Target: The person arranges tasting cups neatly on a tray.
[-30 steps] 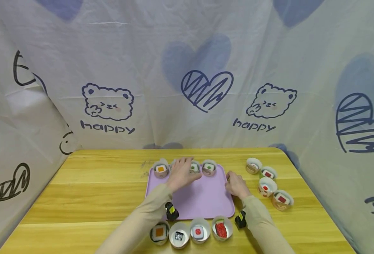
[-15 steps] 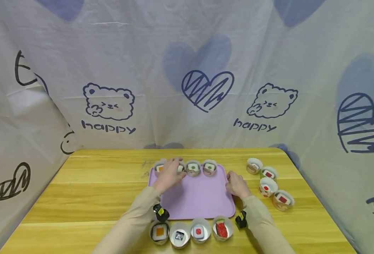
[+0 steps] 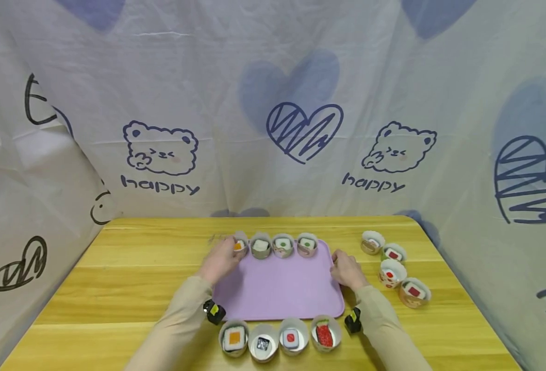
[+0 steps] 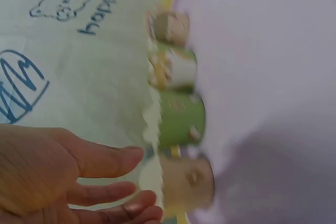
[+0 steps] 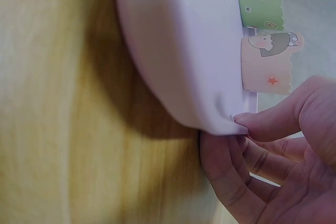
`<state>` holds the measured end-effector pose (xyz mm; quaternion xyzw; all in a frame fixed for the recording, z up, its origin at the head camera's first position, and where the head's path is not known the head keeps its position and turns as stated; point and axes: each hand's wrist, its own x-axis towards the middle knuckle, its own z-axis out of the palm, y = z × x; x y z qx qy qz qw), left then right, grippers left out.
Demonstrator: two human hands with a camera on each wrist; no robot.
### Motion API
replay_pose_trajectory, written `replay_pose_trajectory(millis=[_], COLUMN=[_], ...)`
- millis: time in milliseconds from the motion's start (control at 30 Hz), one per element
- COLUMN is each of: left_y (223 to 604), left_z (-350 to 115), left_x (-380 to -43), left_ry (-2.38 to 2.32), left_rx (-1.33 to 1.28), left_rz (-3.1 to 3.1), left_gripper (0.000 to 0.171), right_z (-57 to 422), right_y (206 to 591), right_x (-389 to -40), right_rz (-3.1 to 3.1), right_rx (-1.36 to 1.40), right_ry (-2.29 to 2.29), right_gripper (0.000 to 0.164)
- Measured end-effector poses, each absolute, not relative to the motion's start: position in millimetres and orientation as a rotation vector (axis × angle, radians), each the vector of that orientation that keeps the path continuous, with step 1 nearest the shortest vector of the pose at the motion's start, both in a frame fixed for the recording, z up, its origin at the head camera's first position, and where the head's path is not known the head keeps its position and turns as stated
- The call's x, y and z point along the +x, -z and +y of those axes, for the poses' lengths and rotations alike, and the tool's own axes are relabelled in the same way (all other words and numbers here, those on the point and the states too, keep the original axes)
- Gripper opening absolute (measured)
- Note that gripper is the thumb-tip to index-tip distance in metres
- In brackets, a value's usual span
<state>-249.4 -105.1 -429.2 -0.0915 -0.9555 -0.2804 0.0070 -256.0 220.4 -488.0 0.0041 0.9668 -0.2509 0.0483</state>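
A lilac tray [image 3: 282, 288] lies on the table, with a row of paper cups along its far edge, each holding a small sushi-like piece. My left hand [image 3: 218, 261] is at the row's left end, by the cup with an orange-topped piece [image 3: 238, 246]. In the left wrist view, its thumb and loosely extended fingers lie around the scalloped rim of a beige paper cup [image 4: 189, 182]; whether they touch it is hard to tell. My right hand [image 3: 347, 269] pinches the tray's right rim between thumb and fingers, clearly seen in the right wrist view.
In front of the tray stands a row of cups, among them one with a red-topped piece [image 3: 324, 334]. More cups, such as a beige one [image 3: 414, 293], stand right of the tray. A printed cloth [image 3: 235, 129] hangs behind the wooden table [image 3: 129, 273].
My left hand has moved left along the row of cups, from the middle ones to the leftmost, uncovering the others. My right hand has stayed at the tray's right rim.
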Motion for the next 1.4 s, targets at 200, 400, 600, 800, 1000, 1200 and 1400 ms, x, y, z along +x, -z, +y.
replay_pose_trajectory(millis=[200,400,600,800,1000,1200,1400], left_y=[435,444,451,457,467,471,471], left_z=[-130,-142,-148,-148,-148,-148,-147], left_x=[-245,-243,-239,-237,-239,-239,-240], left_ry=[0.715,0.680,0.724,0.846,0.974,0.941,0.929], left_rx=[-0.206,-0.149,-0.143,-0.093,0.004,-0.012,0.021], left_rz=[-3.099,-3.151,-3.163,-3.152,-3.150,-3.156,-3.183], left_gripper=[0.015,0.012,0.019,0.013,0.015,0.014,0.009], right_z=[220,219,219,219,219,219,220], right_y=[487,486,486,486,487,487,488], right_x=[-255,-255,-256,-256,-256,-255,-255], right_rz=[2.934,2.931,2.937,2.937,2.938,2.936,2.939], right_rx=[0.024,0.027,0.025,0.032,0.022,0.007,0.009], right_ry=[0.773,0.765,0.765,0.762,0.761,0.787,0.778], right_gripper=[0.022,0.023,0.022,0.023,0.022,0.022,0.023])
